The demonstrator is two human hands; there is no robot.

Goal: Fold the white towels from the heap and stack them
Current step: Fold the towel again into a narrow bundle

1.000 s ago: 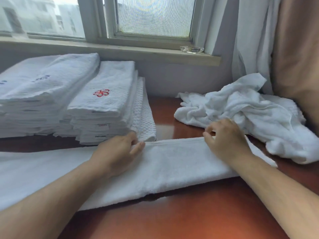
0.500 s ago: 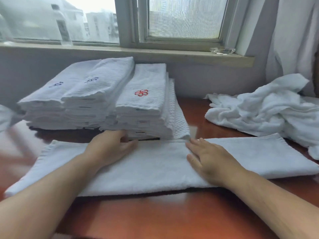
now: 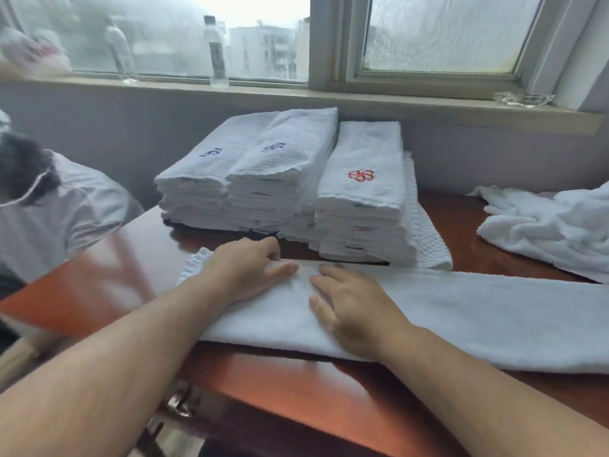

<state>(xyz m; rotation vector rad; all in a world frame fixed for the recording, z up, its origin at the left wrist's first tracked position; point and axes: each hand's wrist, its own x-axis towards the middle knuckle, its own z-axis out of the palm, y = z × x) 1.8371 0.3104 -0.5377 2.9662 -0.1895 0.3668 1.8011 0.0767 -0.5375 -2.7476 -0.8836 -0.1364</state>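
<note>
A long white towel (image 3: 478,311), folded into a narrow strip, lies across the reddish wooden table (image 3: 296,384). My left hand (image 3: 244,268) rests flat on its left part, fingers reaching the far edge. My right hand (image 3: 352,305) presses flat on the strip just right of the left hand. Behind them stand stacks of folded white towels (image 3: 290,183), one topped with a red emblem, two with blue marks. The heap of unfolded white towels (image 3: 553,225) lies at the right edge.
A window sill (image 3: 296,94) runs behind the table, carrying clear bottles (image 3: 216,51) and a glass dish (image 3: 524,98). Another person in a pale top (image 3: 66,206) sits at the far left. The table's left corner (image 3: 19,308) is close to that person.
My right hand slid leftward along the strip from its right part to beside my left hand. The view swung left, bringing the strip's left end and the person into sight.
</note>
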